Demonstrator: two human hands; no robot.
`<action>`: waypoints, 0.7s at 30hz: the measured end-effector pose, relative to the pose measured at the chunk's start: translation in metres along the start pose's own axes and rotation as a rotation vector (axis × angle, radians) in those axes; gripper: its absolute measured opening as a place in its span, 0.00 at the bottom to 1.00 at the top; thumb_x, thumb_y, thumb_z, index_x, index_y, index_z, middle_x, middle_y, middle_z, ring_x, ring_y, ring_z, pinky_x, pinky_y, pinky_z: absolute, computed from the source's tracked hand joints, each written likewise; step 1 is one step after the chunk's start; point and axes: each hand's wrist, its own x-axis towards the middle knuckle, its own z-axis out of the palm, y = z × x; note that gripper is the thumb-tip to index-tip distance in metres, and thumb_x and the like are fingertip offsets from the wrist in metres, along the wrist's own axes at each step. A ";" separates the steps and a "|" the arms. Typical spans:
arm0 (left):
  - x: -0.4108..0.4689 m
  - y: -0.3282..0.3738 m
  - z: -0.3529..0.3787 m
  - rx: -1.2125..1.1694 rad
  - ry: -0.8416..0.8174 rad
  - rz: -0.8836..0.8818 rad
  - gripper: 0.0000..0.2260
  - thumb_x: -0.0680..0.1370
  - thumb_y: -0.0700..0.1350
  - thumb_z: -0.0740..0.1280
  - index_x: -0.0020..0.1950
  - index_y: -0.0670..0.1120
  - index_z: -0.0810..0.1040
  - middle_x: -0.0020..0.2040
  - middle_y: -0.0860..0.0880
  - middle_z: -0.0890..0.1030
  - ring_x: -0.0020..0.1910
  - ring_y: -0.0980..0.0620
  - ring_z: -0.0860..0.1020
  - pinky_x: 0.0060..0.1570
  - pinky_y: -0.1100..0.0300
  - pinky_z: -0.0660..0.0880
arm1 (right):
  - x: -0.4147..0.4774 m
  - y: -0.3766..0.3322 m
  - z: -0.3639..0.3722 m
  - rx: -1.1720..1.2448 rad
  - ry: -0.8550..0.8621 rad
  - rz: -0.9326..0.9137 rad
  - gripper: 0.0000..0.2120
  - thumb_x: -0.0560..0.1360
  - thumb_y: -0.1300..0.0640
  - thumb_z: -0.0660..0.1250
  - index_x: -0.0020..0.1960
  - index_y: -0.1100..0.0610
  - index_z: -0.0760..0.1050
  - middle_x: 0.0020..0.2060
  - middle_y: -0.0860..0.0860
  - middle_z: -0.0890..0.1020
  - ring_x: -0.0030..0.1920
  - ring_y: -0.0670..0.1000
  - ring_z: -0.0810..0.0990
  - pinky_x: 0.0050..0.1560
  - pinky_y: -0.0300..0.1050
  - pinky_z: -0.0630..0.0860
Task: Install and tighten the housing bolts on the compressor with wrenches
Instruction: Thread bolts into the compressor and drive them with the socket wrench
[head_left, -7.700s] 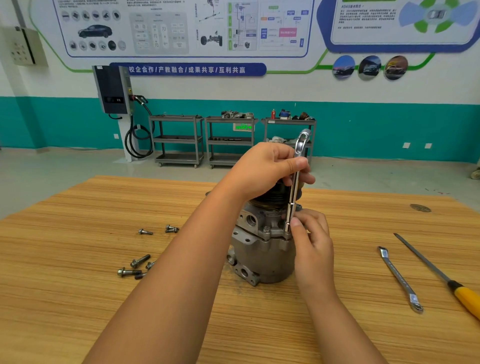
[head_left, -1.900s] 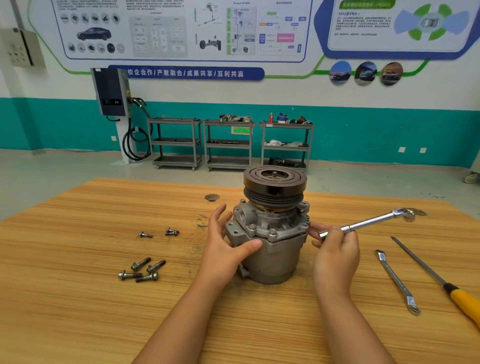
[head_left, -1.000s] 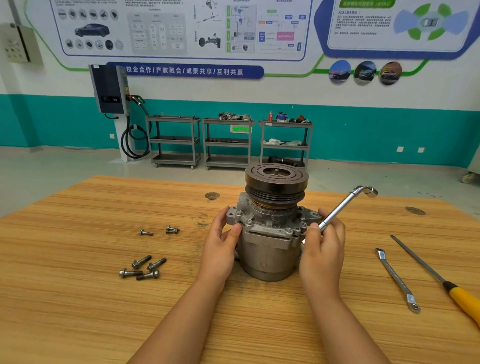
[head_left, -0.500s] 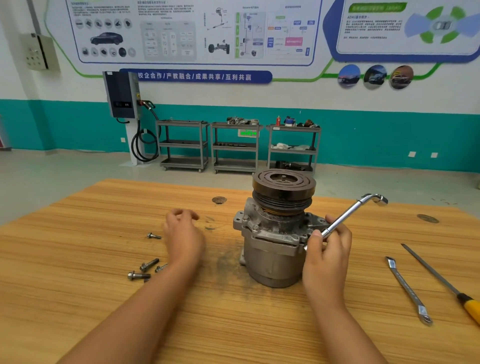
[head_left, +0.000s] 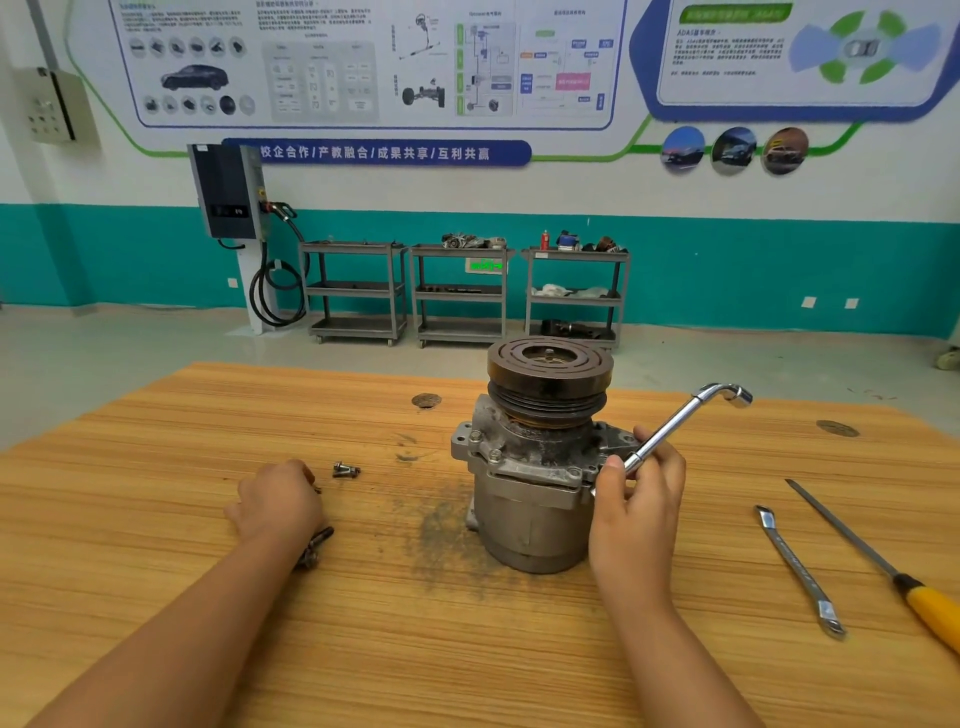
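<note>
The grey compressor (head_left: 524, 514) stands upright at the table's middle, its dark pulley (head_left: 549, 374) on top. My right hand (head_left: 636, 519) grips the lower end of a chrome L-shaped socket wrench (head_left: 685, 415) beside the housing's right flange; the wrench slants up to the right. My left hand (head_left: 278, 501) is out to the left, knuckles up, fingers curled down onto the table among the loose bolts. A dark bolt end shows at its fingertips; a grip cannot be made out. One small bolt (head_left: 345, 470) lies just right of it, others (head_left: 314, 548) under the wrist.
A flat wrench (head_left: 797, 569) and a yellow-handled screwdriver (head_left: 930, 610) lie on the wooden table (head_left: 156, 519) at the right. A dark smudge (head_left: 436, 530) marks the wood left of the compressor. Grey shelf carts (head_left: 460, 291) stand by the far wall.
My left hand has let go of the compressor and moved left and down onto the loose bolts. My right hand still holds the wrench by the flange, hardly moved.
</note>
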 end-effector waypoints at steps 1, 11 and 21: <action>-0.001 0.000 0.001 -0.023 0.012 0.006 0.09 0.79 0.41 0.63 0.55 0.51 0.79 0.57 0.46 0.78 0.60 0.44 0.71 0.58 0.49 0.65 | 0.000 0.000 0.000 0.002 0.001 0.002 0.02 0.79 0.59 0.58 0.49 0.56 0.69 0.62 0.46 0.66 0.39 0.52 0.74 0.45 0.51 0.75; -0.016 0.013 -0.001 -0.057 0.049 0.149 0.06 0.80 0.48 0.64 0.53 0.52 0.80 0.56 0.44 0.75 0.61 0.42 0.68 0.52 0.52 0.64 | 0.000 0.000 0.000 0.016 -0.005 0.022 0.05 0.78 0.58 0.59 0.47 0.59 0.71 0.62 0.46 0.67 0.43 0.54 0.75 0.47 0.53 0.74; -0.098 0.061 -0.036 -0.880 0.014 0.534 0.11 0.76 0.42 0.70 0.46 0.59 0.73 0.41 0.59 0.80 0.43 0.65 0.77 0.35 0.73 0.69 | 0.001 0.001 0.000 0.022 -0.007 0.041 0.08 0.79 0.58 0.58 0.49 0.62 0.72 0.63 0.45 0.67 0.46 0.57 0.75 0.49 0.55 0.74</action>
